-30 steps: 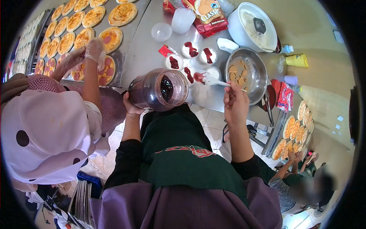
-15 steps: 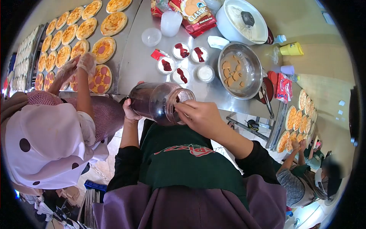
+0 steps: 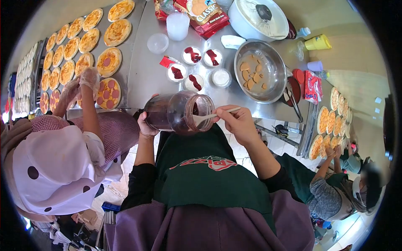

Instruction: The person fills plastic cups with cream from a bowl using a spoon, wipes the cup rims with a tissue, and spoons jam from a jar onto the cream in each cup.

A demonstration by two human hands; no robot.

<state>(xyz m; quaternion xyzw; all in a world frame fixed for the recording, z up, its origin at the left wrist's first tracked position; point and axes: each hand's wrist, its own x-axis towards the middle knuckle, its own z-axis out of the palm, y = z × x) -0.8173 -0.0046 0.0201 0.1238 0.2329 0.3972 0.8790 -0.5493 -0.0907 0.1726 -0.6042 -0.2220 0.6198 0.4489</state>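
Observation:
My left hand [image 3: 146,124] is wrapped around the base of a large clear jar [image 3: 165,113], which lies tilted on its side with dark red jam inside. Its open mouth faces right. In my right hand [image 3: 239,125] is a pale spoon [image 3: 228,111], pinched by the handle, with its bowl end at the jar's mouth. Just beyond the jar stand several small clear cups of white cream topped with red jam, among them one cup [image 3: 194,83] closest to the jar. Another cup [image 3: 220,78] shows only white on top.
A steel bowl [image 3: 240,94] with biscuit pieces stands at right, beneath a white tub [image 3: 279,35]. A red biscuit bag [image 3: 211,25] and plastic containers [image 3: 177,26] are at the back. Pizzas [image 3: 109,62] fill the left side, where a co-worker's gloved hands [image 3: 88,77] work. Another person is at right.
My right hand has drawn back from the jar's mouth to the right, and the spoon now shows. The jar stays in my left hand. The view has shifted slightly.

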